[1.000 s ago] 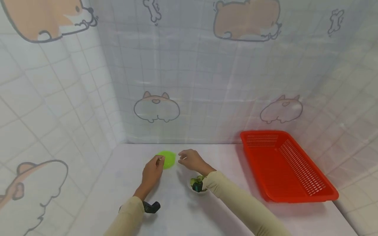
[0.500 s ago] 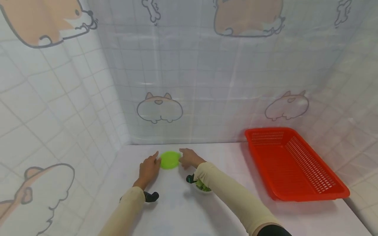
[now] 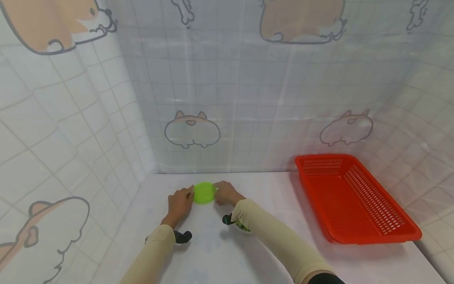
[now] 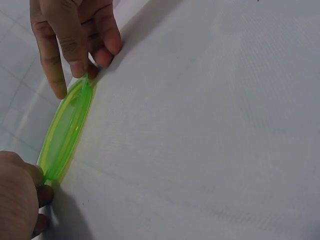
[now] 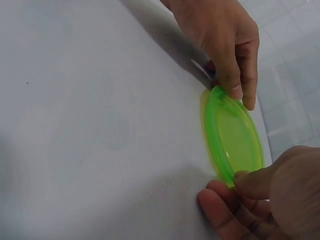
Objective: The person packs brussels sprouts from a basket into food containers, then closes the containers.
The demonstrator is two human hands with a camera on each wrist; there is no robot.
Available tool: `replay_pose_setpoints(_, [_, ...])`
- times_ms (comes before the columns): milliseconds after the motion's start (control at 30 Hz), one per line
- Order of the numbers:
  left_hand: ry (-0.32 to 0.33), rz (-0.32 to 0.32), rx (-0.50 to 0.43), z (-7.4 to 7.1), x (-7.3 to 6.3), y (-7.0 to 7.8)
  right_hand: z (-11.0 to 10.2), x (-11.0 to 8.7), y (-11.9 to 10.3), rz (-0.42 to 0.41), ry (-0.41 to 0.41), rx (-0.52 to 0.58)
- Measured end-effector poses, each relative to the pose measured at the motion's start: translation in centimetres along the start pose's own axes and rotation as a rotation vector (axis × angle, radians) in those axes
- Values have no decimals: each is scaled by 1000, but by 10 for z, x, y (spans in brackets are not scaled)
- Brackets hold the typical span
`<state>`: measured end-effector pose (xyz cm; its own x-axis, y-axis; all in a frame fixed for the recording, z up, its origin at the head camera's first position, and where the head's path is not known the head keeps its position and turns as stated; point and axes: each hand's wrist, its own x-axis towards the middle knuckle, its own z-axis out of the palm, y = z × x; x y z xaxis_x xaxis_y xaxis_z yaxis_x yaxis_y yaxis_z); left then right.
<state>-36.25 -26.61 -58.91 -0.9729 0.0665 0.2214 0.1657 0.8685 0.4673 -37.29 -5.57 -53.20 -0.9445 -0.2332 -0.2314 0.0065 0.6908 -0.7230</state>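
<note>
A round, translucent green lid (image 3: 204, 193) lies near the back of the white table, seen tilted in both wrist views. At its left edge, my left hand (image 3: 181, 205) pinches the rim between thumb and fingers. My right hand (image 3: 227, 193) grips the opposite edge; in the right wrist view its thumb lies on the rim of the lid (image 5: 237, 135) with the other fingers curled below. A small pale bowl (image 3: 245, 231) holding green pieces (image 3: 242, 225) sits mostly hidden beneath my right forearm.
A large red plastic basket (image 3: 340, 205) with slotted sides stands on the right of the white table (image 3: 209, 260). A patterned curtain (image 3: 248, 98) hangs directly behind the table's back edge and along both sides.
Both hands came from above to the lid's sides, and their fingers closed on its rim. The right forearm covers more of the bowl. The head view shifted slightly.
</note>
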Motion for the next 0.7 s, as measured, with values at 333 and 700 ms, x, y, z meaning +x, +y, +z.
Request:
replay_pose_setpoints(333, [7,-38,-59,1,-4,1,-5,-3,0,-30,-38,-15])
replay_pose_setpoints(700, [71,-37,-215,-9,-8,30,-33,-22,10,-186,59,55])
